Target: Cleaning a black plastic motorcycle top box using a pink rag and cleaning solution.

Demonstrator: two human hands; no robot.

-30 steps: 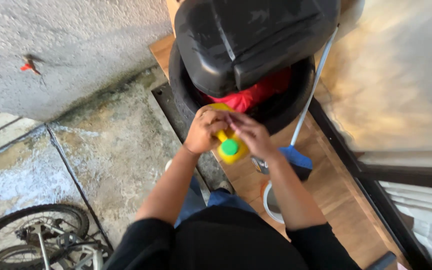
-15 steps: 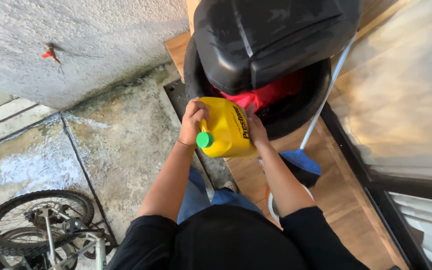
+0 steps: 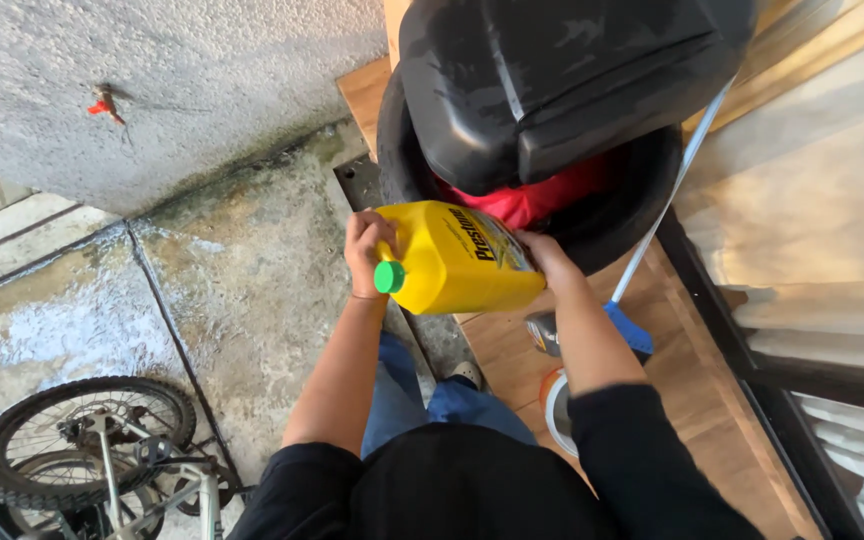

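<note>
My left hand (image 3: 367, 240) grips the handle end of a yellow jug (image 3: 457, 260) beside its green cap (image 3: 389, 277), while my right hand (image 3: 547, 258) clasps its base. I hold it sideways, dark label up, before a black bin (image 3: 562, 80) over a red bag (image 3: 542, 195); a blue broom (image 3: 632, 335) leans nearby.

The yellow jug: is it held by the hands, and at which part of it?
Yes. The left hand grips the yellow jug at its handle end near the green cap; the right hand holds its bottom end.

The one head-worn camera looks steeply down from close above the hands (image 3: 372, 245) toward the floor (image 3: 232, 280).
</note>
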